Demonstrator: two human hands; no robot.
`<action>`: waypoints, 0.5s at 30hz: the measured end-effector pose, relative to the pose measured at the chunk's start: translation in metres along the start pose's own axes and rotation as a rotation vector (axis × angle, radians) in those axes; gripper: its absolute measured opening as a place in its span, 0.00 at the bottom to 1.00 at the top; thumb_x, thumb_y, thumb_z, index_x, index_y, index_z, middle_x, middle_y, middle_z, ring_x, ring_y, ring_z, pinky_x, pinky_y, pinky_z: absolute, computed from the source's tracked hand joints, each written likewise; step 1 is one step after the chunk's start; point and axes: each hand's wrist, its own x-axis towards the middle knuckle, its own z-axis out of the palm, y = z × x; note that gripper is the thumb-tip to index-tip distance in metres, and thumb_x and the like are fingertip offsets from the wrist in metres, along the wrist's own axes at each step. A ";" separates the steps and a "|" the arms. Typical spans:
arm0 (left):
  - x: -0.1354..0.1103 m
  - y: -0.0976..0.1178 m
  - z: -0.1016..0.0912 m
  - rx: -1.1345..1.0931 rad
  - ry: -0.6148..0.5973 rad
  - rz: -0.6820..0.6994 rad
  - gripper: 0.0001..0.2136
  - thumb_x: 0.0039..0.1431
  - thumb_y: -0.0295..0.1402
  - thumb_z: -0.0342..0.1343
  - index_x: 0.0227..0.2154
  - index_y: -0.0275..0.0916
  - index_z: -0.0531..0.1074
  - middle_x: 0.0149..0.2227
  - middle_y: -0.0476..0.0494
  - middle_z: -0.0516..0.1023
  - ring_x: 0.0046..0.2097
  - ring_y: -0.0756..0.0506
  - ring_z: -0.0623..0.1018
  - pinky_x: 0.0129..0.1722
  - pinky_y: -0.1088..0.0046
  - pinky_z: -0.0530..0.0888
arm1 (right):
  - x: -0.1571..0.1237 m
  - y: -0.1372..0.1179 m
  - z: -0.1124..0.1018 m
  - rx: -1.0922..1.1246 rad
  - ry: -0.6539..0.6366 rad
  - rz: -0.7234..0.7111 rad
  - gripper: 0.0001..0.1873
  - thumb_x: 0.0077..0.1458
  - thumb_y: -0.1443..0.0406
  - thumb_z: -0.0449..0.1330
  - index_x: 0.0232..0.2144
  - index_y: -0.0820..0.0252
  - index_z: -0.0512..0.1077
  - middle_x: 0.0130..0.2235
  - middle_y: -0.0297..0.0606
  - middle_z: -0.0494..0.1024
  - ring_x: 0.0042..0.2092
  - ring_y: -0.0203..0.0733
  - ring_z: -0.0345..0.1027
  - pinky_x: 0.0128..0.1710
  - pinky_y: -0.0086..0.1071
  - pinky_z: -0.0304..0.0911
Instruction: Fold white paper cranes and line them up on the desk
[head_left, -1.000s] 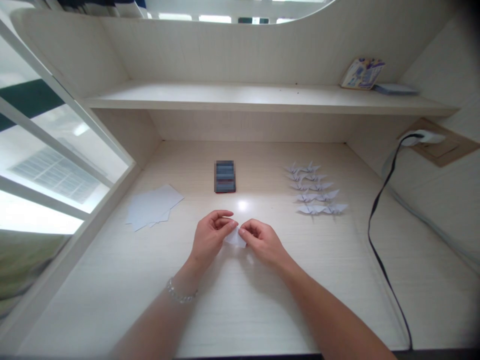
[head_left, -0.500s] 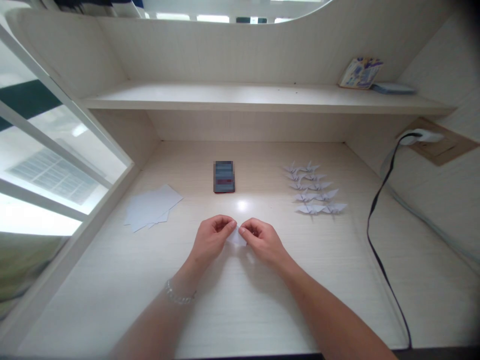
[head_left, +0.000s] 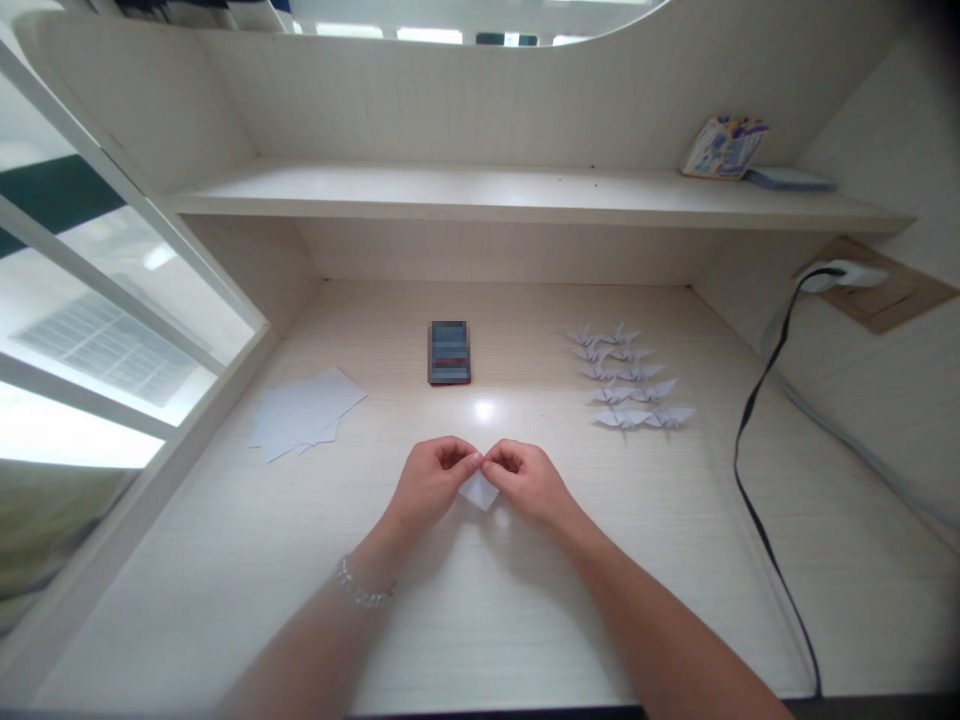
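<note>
Between my hands is a small folded piece of white paper [head_left: 480,491], its lower corner pointing toward me. My left hand [head_left: 441,478], with a bracelet on its wrist, pinches the paper's upper edge between thumb and fingers. From the other side my right hand [head_left: 525,480] pinches it too, and the two thumb tips nearly meet. The upper part of the paper is hidden behind my fingers. To the right, several folded white paper cranes [head_left: 626,395] stand in two columns. A stack of white paper sheets [head_left: 307,410] lies fanned out on the left.
Beyond my hands a phone [head_left: 449,352] lies on the desk [head_left: 480,620]. A black cable [head_left: 742,430] runs from the wall socket [head_left: 885,285] down the right side. Above the back stretches a shelf [head_left: 420,188] holding a small colourful packet [head_left: 724,147].
Both hands have come slightly nearer to me and their fingertips closer together. More of the paper's pointed lower corner shows below them.
</note>
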 end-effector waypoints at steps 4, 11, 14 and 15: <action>0.001 -0.001 0.004 -0.103 0.004 -0.070 0.09 0.43 0.36 0.61 0.22 0.34 0.74 0.23 0.45 0.74 0.25 0.50 0.70 0.24 0.77 0.64 | 0.003 0.002 0.003 0.062 0.049 0.044 0.07 0.43 0.66 0.54 0.17 0.60 0.63 0.20 0.29 0.65 0.23 0.32 0.56 0.22 0.25 0.51; 0.005 -0.001 -0.008 -0.165 0.101 -0.062 0.08 0.44 0.35 0.60 0.23 0.34 0.72 0.22 0.48 0.71 0.24 0.52 0.68 0.23 0.78 0.64 | 0.000 0.005 0.005 0.099 0.014 0.088 0.04 0.40 0.69 0.53 0.17 0.60 0.63 0.18 0.29 0.65 0.22 0.32 0.56 0.21 0.25 0.50; 0.006 0.001 -0.011 -0.139 0.093 -0.053 0.08 0.44 0.35 0.60 0.23 0.34 0.72 0.22 0.47 0.72 0.24 0.52 0.68 0.24 0.78 0.64 | 0.000 0.004 0.004 0.143 0.005 0.070 0.03 0.41 0.69 0.53 0.19 0.61 0.66 0.20 0.30 0.68 0.24 0.33 0.58 0.23 0.26 0.53; 0.006 0.002 -0.010 -0.125 0.085 -0.052 0.08 0.44 0.35 0.60 0.23 0.34 0.73 0.22 0.47 0.72 0.24 0.51 0.69 0.24 0.78 0.64 | 0.001 0.004 0.004 0.161 0.003 0.062 0.03 0.42 0.68 0.54 0.20 0.61 0.67 0.21 0.31 0.68 0.24 0.33 0.59 0.24 0.26 0.54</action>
